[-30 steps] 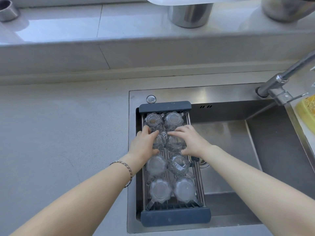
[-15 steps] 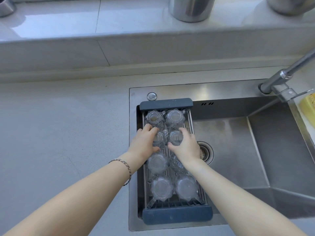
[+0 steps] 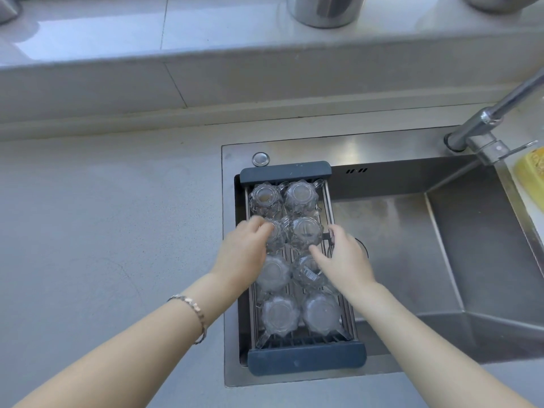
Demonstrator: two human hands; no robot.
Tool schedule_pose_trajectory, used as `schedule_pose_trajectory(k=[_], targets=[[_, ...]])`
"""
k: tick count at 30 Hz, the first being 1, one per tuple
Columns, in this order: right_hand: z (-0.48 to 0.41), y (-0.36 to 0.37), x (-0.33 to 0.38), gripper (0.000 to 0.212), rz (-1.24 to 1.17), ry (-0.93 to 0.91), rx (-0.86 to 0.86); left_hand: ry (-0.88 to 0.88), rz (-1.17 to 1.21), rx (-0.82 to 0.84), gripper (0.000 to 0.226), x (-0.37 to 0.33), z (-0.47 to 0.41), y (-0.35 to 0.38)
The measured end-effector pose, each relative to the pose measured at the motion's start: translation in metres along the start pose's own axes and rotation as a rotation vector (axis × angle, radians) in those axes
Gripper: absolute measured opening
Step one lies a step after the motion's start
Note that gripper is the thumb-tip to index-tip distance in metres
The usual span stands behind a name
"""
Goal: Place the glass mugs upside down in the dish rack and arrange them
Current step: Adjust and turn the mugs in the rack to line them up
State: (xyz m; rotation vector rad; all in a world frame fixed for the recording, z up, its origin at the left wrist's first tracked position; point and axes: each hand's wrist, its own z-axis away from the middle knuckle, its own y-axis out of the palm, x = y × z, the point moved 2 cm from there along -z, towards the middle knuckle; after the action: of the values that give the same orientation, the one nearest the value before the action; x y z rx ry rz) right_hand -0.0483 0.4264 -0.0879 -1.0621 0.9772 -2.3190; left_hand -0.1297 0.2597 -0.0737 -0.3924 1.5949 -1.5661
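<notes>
A dish rack (image 3: 285, 171) with dark blue end bars and metal wires spans the left side of the sink. Several clear glass mugs stand upside down in it in two columns. My left hand (image 3: 243, 254) grips the left mug of the second row (image 3: 275, 238) from its left side. My right hand (image 3: 343, 260) hovers with fingers spread just right of the second-row right mug (image 3: 306, 232), thumb near its front edge. It holds nothing. The third-row right mug (image 3: 307, 272) carries a small label.
The steel sink basin (image 3: 412, 245) lies right of the rack. A faucet (image 3: 482, 128) reaches in from the back right, beside a yellow sponge (image 3: 530, 175). Steel containers (image 3: 323, 10) stand on the rear ledge. Grey countertop (image 3: 103, 231) is to the left.
My right hand has come off the second-row right mug and drawn back to the right with fingers spread. My left hand has stayed on its mug.
</notes>
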Motion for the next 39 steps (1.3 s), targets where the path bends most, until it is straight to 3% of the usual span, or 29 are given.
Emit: schedule_pose_trajectory(k=[1,3,5,7,10,18,20,22,25,28,33,36,39], targets=[[0.008,0.003,-0.003,0.065,0.024,0.010,0.021,0.142,-0.069,0.038,0.048,-0.001,0.007,0.004],[0.019,0.016,-0.008,0.075,0.070,0.013,0.117,0.346,-0.216,0.279,0.063,-0.006,0.017,0.015],[0.024,0.030,-0.009,0.083,0.094,0.014,0.183,0.404,-0.378,0.485,0.073,-0.009,0.016,0.021],[0.024,0.038,-0.009,0.084,0.092,0.035,0.171,0.466,-0.484,0.561,0.074,-0.012,0.009,0.022],[0.023,0.040,-0.008,0.080,0.089,0.045,0.121,0.581,-0.580,0.586,0.062,-0.018,0.001,0.016],[0.022,0.038,-0.009,0.078,0.100,0.022,0.133,0.799,-0.617,0.413,0.034,-0.026,0.004,-0.008],[0.023,0.038,-0.009,0.078,0.086,0.024,0.130,0.773,-0.601,0.458,0.036,-0.027,0.003,-0.005],[0.023,0.036,-0.010,0.078,0.069,0.025,0.138,0.717,-0.619,0.601,0.047,-0.027,0.001,0.005],[0.023,0.034,-0.012,0.079,0.045,0.018,0.141,0.711,-0.694,0.684,0.066,-0.027,0.000,0.016],[0.022,0.033,-0.013,0.080,0.036,0.016,0.150,0.751,-0.765,0.723,0.063,-0.032,0.000,0.018],[0.022,0.033,-0.014,0.080,0.054,0.003,0.149,0.753,-0.753,0.634,0.056,-0.040,0.011,-0.006],[0.022,0.035,-0.013,0.079,0.054,-0.003,0.146,0.769,-0.631,0.343,0.067,-0.029,0.025,-0.037],[0.023,0.035,-0.012,0.078,0.041,-0.005,0.139,0.580,-0.405,0.155,0.073,-0.016,0.036,-0.067]])
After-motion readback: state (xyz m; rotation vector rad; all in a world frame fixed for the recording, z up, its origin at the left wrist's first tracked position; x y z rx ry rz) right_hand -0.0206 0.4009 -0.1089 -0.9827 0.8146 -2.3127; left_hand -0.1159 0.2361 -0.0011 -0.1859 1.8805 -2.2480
